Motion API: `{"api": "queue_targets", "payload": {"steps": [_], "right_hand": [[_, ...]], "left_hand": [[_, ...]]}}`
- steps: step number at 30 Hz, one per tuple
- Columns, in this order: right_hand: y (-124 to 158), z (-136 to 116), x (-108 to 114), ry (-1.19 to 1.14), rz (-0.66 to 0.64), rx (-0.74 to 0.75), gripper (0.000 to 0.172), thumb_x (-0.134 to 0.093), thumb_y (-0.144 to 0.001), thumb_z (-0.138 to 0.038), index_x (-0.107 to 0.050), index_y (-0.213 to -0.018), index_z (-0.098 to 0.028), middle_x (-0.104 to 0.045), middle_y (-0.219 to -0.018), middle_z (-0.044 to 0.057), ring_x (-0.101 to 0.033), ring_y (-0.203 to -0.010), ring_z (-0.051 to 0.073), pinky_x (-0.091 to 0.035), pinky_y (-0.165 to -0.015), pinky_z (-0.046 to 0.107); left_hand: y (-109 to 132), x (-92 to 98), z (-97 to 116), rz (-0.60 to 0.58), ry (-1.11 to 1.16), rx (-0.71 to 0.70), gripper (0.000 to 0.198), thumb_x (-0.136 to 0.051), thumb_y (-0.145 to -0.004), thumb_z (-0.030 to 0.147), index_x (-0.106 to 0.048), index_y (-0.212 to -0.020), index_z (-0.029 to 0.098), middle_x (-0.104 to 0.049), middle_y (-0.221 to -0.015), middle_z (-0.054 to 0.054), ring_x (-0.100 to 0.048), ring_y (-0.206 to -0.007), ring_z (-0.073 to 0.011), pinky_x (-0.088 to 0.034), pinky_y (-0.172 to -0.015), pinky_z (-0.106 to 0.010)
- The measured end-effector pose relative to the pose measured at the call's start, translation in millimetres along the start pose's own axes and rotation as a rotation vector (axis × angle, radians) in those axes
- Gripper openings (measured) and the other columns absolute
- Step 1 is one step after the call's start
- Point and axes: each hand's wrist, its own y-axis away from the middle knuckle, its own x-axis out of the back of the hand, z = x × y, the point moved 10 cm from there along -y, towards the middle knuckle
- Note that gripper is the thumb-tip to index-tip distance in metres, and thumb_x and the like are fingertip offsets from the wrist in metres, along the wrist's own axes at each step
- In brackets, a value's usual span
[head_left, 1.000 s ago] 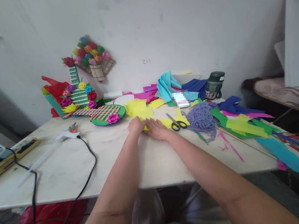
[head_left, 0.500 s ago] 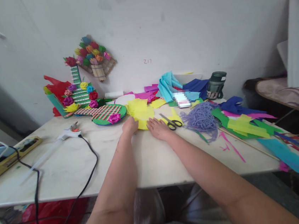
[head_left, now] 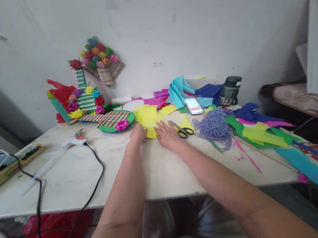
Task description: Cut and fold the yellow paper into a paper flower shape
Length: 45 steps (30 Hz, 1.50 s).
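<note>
Both my hands rest on a piece of yellow paper [head_left: 148,119] lying on the white table [head_left: 164,171]. My left hand [head_left: 138,133] is curled, pinching the paper's near edge. My right hand [head_left: 167,134] lies flat on the paper with its fingers spread. Black-handled scissors [head_left: 182,130] lie just right of my right hand. A bundle of purple cord [head_left: 214,124] sits further right.
A glue gun [head_left: 72,142] with a black cable [head_left: 94,171] lies at the left, near a power strip [head_left: 13,164]. Paper-flower crafts [head_left: 89,100] stand at the back. Coloured paper scraps [head_left: 262,132], a thin stick [head_left: 260,153] and a dark green jar [head_left: 230,90] fill the right side.
The yellow paper has been folded or gathered smaller, toward the left. The scissors and both hands sit slightly further from me than one second ago.
</note>
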Motion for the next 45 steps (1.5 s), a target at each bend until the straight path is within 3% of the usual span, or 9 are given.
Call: {"api": "queue_targets", "payload": {"steps": [2,6,11,17,23,27,31,42,45], "right_hand": [[-1,-10,4,-0.022,0.037,0.068,0.044,-0.028,-0.086,-0.026,-0.039,-0.128,-0.015,-0.029,-0.139,0.008,-0.016,-0.13,0.02,-0.007,-0.105,0.041],[-2,-14,-11,-0.143,-0.083,0.07,0.047,-0.023,-0.089,-0.03,-0.036,-0.13,-0.011,-0.031,-0.137,0.01,-0.025,-0.127,0.021,-0.021,-0.103,0.036],[0,-15,-20,-0.175,-0.181,0.062,0.051,-0.021,-0.089,-0.036,-0.035,-0.13,-0.008,-0.029,-0.138,0.012,-0.021,-0.128,0.022,-0.017,-0.104,0.038],[2,-17,-22,-0.137,-0.205,0.082,0.054,-0.022,-0.088,-0.04,-0.032,-0.131,-0.008,-0.024,-0.14,0.014,-0.016,-0.13,0.025,-0.015,-0.104,0.04],[4,-17,-26,-0.141,-0.244,0.078,0.058,-0.019,-0.087,-0.043,-0.028,-0.133,-0.008,-0.02,-0.141,0.014,-0.012,-0.131,0.025,-0.012,-0.103,0.042],[4,-18,-24,-0.131,-0.224,0.089,0.058,-0.021,-0.087,-0.044,-0.032,-0.131,-0.008,-0.025,-0.139,0.015,-0.015,-0.13,0.026,-0.013,-0.103,0.041],[4,-20,-19,-0.133,-0.195,0.101,0.055,-0.023,-0.087,-0.043,-0.037,-0.128,-0.01,-0.033,-0.135,0.015,-0.02,-0.128,0.025,-0.014,-0.102,0.04],[3,-19,-18,-0.14,-0.183,0.088,0.052,-0.027,-0.086,-0.045,-0.043,-0.121,-0.011,-0.038,-0.132,0.015,-0.026,-0.125,0.025,-0.015,-0.101,0.04],[4,-19,-17,-0.133,-0.168,0.092,0.05,-0.028,-0.086,-0.044,-0.046,-0.117,-0.009,-0.04,-0.129,0.017,-0.027,-0.124,0.025,-0.016,-0.101,0.039]], "left_hand": [[0,1.5,1,0.013,-0.021,-0.004,0.033,-0.042,-0.076,0.035,-0.055,-0.099,0.016,-0.065,-0.085,-0.011,-0.059,-0.088,-0.0225,-0.044,-0.068,-0.029],[-1,1.4,0,0.017,-0.028,-0.008,0.033,-0.041,-0.076,0.035,-0.055,-0.099,0.016,-0.065,-0.087,-0.012,-0.059,-0.09,-0.0233,-0.044,-0.068,-0.029],[-2,-1.2,-3,-0.016,0.02,0.006,0.03,-0.042,-0.076,0.034,-0.056,-0.095,0.016,-0.065,-0.079,-0.01,-0.062,-0.078,-0.0205,-0.045,-0.064,-0.028],[2,16.1,-1,0.149,0.1,-0.025,0.024,-0.05,-0.069,0.034,-0.058,-0.085,0.019,-0.063,-0.093,-0.008,-0.059,-0.083,-0.0199,-0.043,-0.063,-0.025],[-4,14.9,6,0.218,0.219,-0.077,0.031,-0.053,-0.066,0.045,-0.059,-0.08,0.018,-0.064,-0.086,-0.007,-0.058,-0.082,-0.0195,-0.043,-0.064,-0.025],[-8,-1.0,11,0.114,0.413,-0.104,0.044,-0.035,-0.075,0.055,-0.057,-0.076,0.017,-0.062,-0.068,-0.006,-0.059,-0.063,-0.0166,-0.043,-0.053,-0.024],[-7,-13.1,16,0.003,0.498,-0.125,0.03,-0.039,-0.076,0.041,-0.054,-0.077,0.015,-0.058,-0.059,-0.003,-0.055,-0.047,-0.0122,-0.041,-0.045,-0.021],[6,-14.8,24,-0.155,0.522,-0.095,0.02,-0.043,-0.074,0.033,-0.052,-0.078,0.015,-0.055,-0.058,-0.001,-0.052,-0.046,-0.0106,-0.043,-0.047,-0.022],[2,-13.2,26,-0.084,0.422,-0.148,0.023,-0.045,-0.073,0.036,-0.052,-0.083,0.017,-0.057,-0.059,-0.001,-0.054,-0.05,-0.0119,-0.042,-0.049,-0.022]]}}
